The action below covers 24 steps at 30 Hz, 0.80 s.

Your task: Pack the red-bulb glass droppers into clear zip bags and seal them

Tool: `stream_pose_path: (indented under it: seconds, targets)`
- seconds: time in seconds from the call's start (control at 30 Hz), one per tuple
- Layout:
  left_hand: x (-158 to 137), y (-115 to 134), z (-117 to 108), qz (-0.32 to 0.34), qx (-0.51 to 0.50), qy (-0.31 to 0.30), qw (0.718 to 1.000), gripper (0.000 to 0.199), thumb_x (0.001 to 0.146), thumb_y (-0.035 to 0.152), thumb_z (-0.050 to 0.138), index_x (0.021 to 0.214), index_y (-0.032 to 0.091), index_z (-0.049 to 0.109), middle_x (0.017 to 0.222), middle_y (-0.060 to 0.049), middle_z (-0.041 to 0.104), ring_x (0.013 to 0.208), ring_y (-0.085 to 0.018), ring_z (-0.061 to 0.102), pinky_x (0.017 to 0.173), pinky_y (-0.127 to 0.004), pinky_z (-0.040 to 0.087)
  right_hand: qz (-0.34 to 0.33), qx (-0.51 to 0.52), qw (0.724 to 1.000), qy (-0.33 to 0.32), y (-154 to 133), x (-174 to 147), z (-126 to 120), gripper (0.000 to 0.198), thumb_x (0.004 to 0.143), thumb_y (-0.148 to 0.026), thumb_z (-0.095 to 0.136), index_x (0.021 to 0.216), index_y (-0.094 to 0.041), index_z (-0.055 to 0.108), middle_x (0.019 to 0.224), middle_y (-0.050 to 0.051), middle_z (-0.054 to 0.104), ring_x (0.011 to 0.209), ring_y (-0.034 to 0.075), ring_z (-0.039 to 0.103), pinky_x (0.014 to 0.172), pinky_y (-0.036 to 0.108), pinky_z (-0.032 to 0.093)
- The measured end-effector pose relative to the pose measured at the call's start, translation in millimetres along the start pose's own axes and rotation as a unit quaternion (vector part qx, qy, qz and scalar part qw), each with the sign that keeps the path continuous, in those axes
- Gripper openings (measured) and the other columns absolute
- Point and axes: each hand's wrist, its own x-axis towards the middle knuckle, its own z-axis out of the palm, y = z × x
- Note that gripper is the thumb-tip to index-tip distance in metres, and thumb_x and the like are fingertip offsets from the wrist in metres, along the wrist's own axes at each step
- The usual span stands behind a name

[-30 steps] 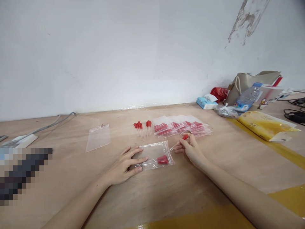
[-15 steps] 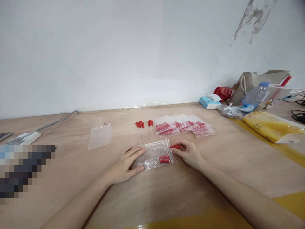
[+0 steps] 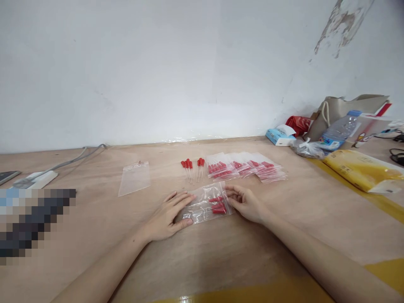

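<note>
The clear zip bag (image 3: 198,214) lies flat just below the centre of the frame, red-bulbed droppers (image 3: 218,211) inside, bulbs toward its right end. Left hand (image 3: 170,215): fingers spread, resting over the bag's left end. Right hand (image 3: 246,205): fingers curled at the bag's right edge; whether they pinch the film cannot be told. Caution: if left-hand pressure is released, the light film may slip. A bulb lodged across the zip may obstruct closure. Loose droppers (image 3: 188,163) lie above, near overlapping filled bags (image 3: 235,169); a stray knuckle could scatter them.
</note>
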Motion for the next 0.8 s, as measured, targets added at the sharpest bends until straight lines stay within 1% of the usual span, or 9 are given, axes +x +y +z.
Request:
stream_pose_path:
  seconds: [0.07,0.1,0.23,0.3,0.4,0.43,0.5,0.6,0.8]
  targets:
    - [0.1,0.6,-0.9,-0.001,0.000,-0.005,1.000,0.056,0.088,0.047,0.043,0.138,0.027,0.027,0.139,-0.005,0.036,0.130,-0.024,0.029,0.108,-0.045,0.021,-0.008,-0.018,1.000,-0.007,-1.9,-0.6,-2.0,0.035,0.076,-0.023,0.052,0.111,-0.019,0.055,0.091,0.004,0.067,0.077,0.016,0.062,0.062,0.027,0.048]
    - [0.2,0.7,-1.3,-0.002,0.001,-0.008,1.000,0.054,0.088,0.047,0.043,0.136,0.028,0.030,0.139,-0.005,0.036,0.130,-0.024,0.029,0.108,-0.046,0.021,-0.012,-0.036,0.999,0.006,-3.8,-0.4,-4.0,0.033,0.076,-0.023,0.052,0.109,-0.019,0.057,0.090,0.004,0.067,0.075,0.016,0.061,0.061,0.026,0.047]
    - [0.7,-0.3,-1.9,-0.004,-0.002,-0.013,1.000,0.045,0.088,0.046,0.043,0.130,0.032,0.040,0.140,-0.003,0.035,0.131,-0.025,0.027,0.107,-0.048,0.022,-0.035,-0.150,0.982,0.112,-18.9,8.1,-15.2,0.020,0.075,-0.023,0.052,0.091,-0.017,0.063,0.080,0.003,0.066,0.061,0.012,0.056,0.056,0.024,0.044]
    - [0.9,-1.0,-1.4,-0.002,-0.012,-0.006,1.000,0.043,0.088,0.044,0.044,0.129,0.031,0.042,0.139,-0.003,0.037,0.130,-0.024,0.028,0.107,-0.048,0.022,-0.052,-0.218,0.963,0.150,-28.4,20.9,-17.7,0.015,0.074,-0.021,0.053,0.083,-0.016,0.063,0.075,0.003,0.066,0.062,0.012,0.056,0.058,0.024,0.044]
    - [0.6,-0.6,-0.5,0.008,-0.036,0.013,0.999,0.038,0.088,0.040,0.046,0.123,0.026,0.045,0.133,-0.005,0.043,0.127,-0.022,0.033,0.108,-0.046,0.021,-0.065,-0.294,0.942,0.146,-38.6,53.7,-10.0,0.014,0.072,-0.015,0.053,0.079,-0.016,0.064,0.080,0.004,0.067,0.074,0.014,0.059,0.070,0.024,0.044]
    - [0.3,-0.2,-0.3,0.009,-0.046,0.019,0.999,0.035,0.088,0.039,0.046,0.120,0.024,0.045,0.131,-0.006,0.045,0.126,-0.021,0.036,0.109,-0.046,0.021,-0.053,-0.307,0.941,0.128,-40.3,67.2,-4.3,0.016,0.072,-0.013,0.052,0.081,-0.016,0.065,0.082,0.004,0.067,0.077,0.014,0.060,0.072,0.023,0.044]
    - [-0.3,0.8,-0.3,0.004,-0.063,0.028,0.998,0.035,0.088,0.037,0.046,0.119,0.023,0.041,0.129,-0.007,0.048,0.123,-0.021,0.039,0.109,-0.046,0.020,0.026,-0.328,0.938,0.106,-41.4,94.8,9.8,0.020,0.072,-0.013,0.052,0.087,-0.016,0.065,0.085,0.005,0.068,0.082,0.014,0.062,0.074,0.021,0.044]
    - [-0.9,1.8,-1.1,-0.007,-0.076,0.032,0.997,0.044,0.086,0.038,0.049,0.124,0.022,0.032,0.130,-0.008,0.047,0.122,-0.021,0.041,0.108,-0.045,0.022,0.078,-0.339,0.930,0.117,-39.1,130.0,31.1,0.020,0.071,-0.013,0.053,0.087,-0.012,0.065,0.090,0.012,0.067,0.089,0.021,0.062,0.075,0.025,0.045]
    - [-0.5,1.5,-2.7,-0.002,-0.073,0.010,0.997,0.029,0.086,0.041,0.048,0.107,0.022,0.043,0.132,-0.008,0.045,0.126,-0.022,0.035,0.109,-0.046,0.020,0.144,-0.311,0.933,0.114,-32.6,164.3,52.2,0.024,0.066,-0.011,0.057,0.089,-0.008,0.063,0.092,0.020,0.065,0.086,0.028,0.063,0.067,0.030,0.048]
